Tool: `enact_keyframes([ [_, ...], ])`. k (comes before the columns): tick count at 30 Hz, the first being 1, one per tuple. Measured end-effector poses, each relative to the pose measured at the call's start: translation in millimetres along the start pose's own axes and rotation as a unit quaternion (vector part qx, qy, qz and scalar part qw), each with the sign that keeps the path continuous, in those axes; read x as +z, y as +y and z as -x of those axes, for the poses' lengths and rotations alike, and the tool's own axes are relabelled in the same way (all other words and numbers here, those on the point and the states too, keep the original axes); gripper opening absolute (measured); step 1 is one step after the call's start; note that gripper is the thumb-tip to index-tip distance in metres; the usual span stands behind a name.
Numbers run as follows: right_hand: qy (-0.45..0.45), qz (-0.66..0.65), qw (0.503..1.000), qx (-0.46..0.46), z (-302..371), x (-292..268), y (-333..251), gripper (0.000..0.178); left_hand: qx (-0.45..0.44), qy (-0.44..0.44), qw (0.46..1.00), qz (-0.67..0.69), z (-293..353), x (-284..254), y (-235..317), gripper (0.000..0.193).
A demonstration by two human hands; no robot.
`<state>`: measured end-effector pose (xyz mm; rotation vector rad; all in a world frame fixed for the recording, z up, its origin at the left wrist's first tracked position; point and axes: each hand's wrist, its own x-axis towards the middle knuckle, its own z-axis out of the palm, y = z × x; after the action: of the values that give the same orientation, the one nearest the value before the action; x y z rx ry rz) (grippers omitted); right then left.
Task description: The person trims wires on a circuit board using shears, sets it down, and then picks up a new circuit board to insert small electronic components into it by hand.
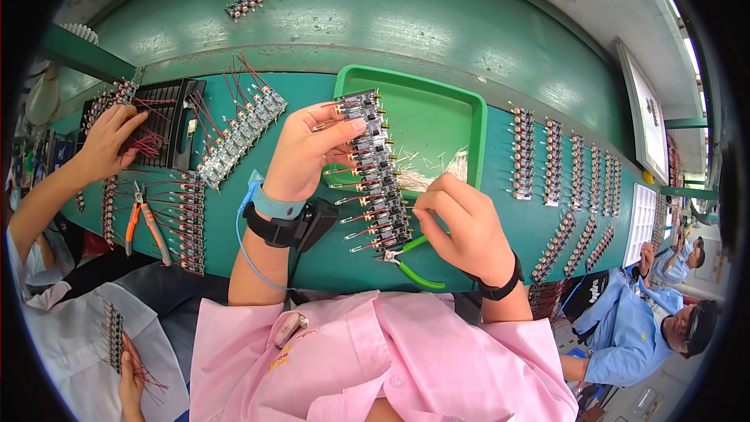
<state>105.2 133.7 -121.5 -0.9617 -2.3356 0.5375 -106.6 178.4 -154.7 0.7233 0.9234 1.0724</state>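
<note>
My left hand (306, 148) is closed on the upper part of a long black circuit-board strip (380, 176), thumb on its face. The strip stands nearly lengthwise away from me, with red wires along its left edge and small brass-coloured parts on its right. My right hand (461, 227) is pinched close beside the strip's lower right edge; what its fingertips hold, if anything, is too small to make out. Under the strip's near end lie green-handled cutters (422, 272), partly covered by my right hand. Behind the strip, a green tray (418, 78) holds a pile of thin whitish pieces (441, 172).
Several finished-looking board strips (553, 160) stand in rows on the right. On the left are a pale board strip (242, 137), orange-handled pliers (144, 223), a black rack (183, 121) and a co-worker's hand (109, 141). A blue cord (241, 230) runs from my left wristband.
</note>
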Motion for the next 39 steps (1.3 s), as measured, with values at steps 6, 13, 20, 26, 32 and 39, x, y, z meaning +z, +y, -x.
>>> enact_keyframes([
  [6, -0.001, 0.011, 1.000, -0.014, -2.9, 0.4, -3.6, 0.018, 0.005, 0.001, 1.000, 0.001, 0.3, 0.1, -1.6, 0.020],
  [13, -0.002, 0.015, 1.000, -0.016, -1.6, 3.3, -4.9, 0.018, 0.000, -0.002, 1.000, 0.000, 1.3, -1.1, -2.4, 0.021],
  [20, -0.004, 0.028, 0.999, -0.014, -0.3, 4.5, -8.2, 0.018, 0.004, -0.001, 1.000, 0.000, 3.6, -2.8, -3.1, 0.019],
  [26, -0.005, 0.028, 0.999, -0.027, -2.3, 3.6, -12.3, 0.018, 0.000, -0.001, 1.000, 0.001, 5.3, -3.3, -3.7, 0.019],
  [32, 0.002, 0.025, 1.000, -0.018, -0.2, 4.3, -11.4, 0.016, 0.001, -0.001, 1.000, 0.005, 5.9, -3.7, -3.7, 0.017],
  [39, -0.002, 0.007, 1.000, 0.011, 0.7, 6.8, -5.1, 0.015, -0.011, -0.014, 1.000, 0.013, 6.8, -1.5, 0.4, 0.016],
])
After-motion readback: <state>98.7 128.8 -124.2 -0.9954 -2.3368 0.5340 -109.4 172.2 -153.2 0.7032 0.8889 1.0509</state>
